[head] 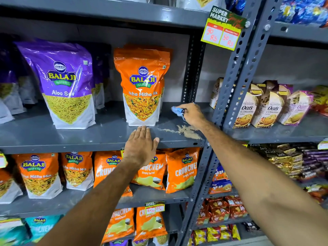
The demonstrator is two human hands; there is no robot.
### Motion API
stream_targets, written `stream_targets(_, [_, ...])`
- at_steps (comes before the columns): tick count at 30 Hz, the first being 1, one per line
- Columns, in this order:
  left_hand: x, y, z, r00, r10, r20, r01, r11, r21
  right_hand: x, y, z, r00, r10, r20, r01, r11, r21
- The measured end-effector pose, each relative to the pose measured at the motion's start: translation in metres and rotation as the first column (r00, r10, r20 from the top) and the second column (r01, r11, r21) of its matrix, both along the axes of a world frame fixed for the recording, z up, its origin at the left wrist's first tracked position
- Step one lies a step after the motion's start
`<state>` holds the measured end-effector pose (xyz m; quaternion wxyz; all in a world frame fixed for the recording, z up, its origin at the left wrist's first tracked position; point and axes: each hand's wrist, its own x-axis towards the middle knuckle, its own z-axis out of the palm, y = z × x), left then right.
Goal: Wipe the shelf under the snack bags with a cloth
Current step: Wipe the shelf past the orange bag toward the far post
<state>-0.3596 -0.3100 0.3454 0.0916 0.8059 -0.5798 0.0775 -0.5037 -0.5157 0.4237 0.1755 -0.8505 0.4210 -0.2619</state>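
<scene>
A grey metal shelf (110, 132) carries an orange snack bag (142, 86) and a purple snack bag (65, 82), both upright. My right hand (192, 114) is shut on a bunched blue cloth (177, 110), pressed to the shelf just right of the orange bag. A patch of brown crumbs (188, 131) lies on the shelf near its front edge, under my right wrist. My left hand (142, 146) rests flat with fingers together on the shelf's front edge, directly below the orange bag, holding nothing.
A perforated grey upright (236, 71) bounds the shelf on the right, with a yellow price tag (221, 32) above. Oat cookie boxes (266, 107) fill the neighbouring shelf. More purple bags stand at far left. Orange chip bags (181, 169) crowd the shelf below.
</scene>
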Motion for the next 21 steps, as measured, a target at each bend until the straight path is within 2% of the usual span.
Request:
stream_targets(2, [0.000, 0.000, 0.001, 1.000, -0.005, 0.000, 0.005, 1.000, 0.000, 0.008, -0.007, -0.002, 0.984, -0.179, -0.014, 0.178, 0.983, -0.045])
stream_targets(5, [-0.001, 0.001, 0.001, 1.000, -0.009, 0.010, 0.009, 1.000, 0.000, 0.024, -0.015, -0.003, 0.966, -0.251, -0.062, 0.248, 0.967, -0.061])
stream_targets(10, [0.000, 0.000, 0.000, 1.000, -0.010, 0.026, 0.010, 1.000, -0.020, 0.045, -0.042, 0.005, 0.954, -0.244, -0.172, 0.235, 0.969, -0.072])
stream_targets(14, [0.001, -0.002, -0.001, 1.000, -0.007, 0.021, 0.007, 1.000, -0.018, 0.051, -0.065, -0.005, 0.908, -0.179, -0.379, 0.190, 0.982, -0.009])
stream_targets(21, [0.002, 0.000, 0.000, 0.999, 0.002, 0.032, -0.002, 1.000, 0.007, 0.049, -0.066, -0.014, 0.916, -0.150, -0.373, 0.166, 0.986, 0.010])
